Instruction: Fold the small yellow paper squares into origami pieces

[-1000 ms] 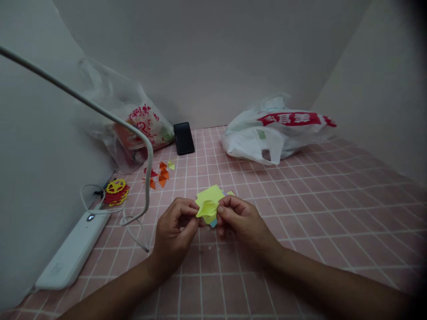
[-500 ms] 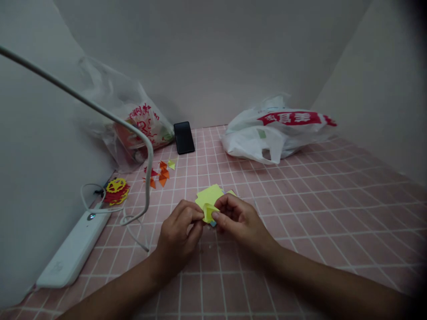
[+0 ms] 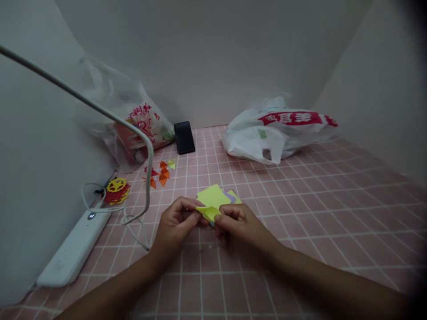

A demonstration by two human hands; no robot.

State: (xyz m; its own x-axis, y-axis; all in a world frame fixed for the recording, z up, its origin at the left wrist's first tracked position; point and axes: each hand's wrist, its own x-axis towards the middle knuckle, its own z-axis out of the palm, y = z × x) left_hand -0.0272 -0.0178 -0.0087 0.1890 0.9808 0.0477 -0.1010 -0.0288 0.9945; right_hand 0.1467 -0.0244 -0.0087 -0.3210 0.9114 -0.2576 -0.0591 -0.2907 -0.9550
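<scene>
Between my two hands is a small yellow piece of folded paper, pinched at both ends. My left hand grips its left corner between thumb and fingers. On the other side, my right hand pinches the right end. Directly behind and below it lies a stack of paper squares, yellow on top, with purple and more yellow edges showing at the right. Part of the stack is hidden by my fingers and the folded paper.
Several small folded orange, red and yellow papers lie to the left. Beyond them are a black phone and a clear plastic bag. A white bag rests at back right. A power bank, its cable and gear-shaped pieces sit left.
The folded yellow paper was standing open like a pocket; now it is flatter and longer between my fingers. My left thumb has moved up onto it, and my right fingers have lowered, uncovering more of the stack.
</scene>
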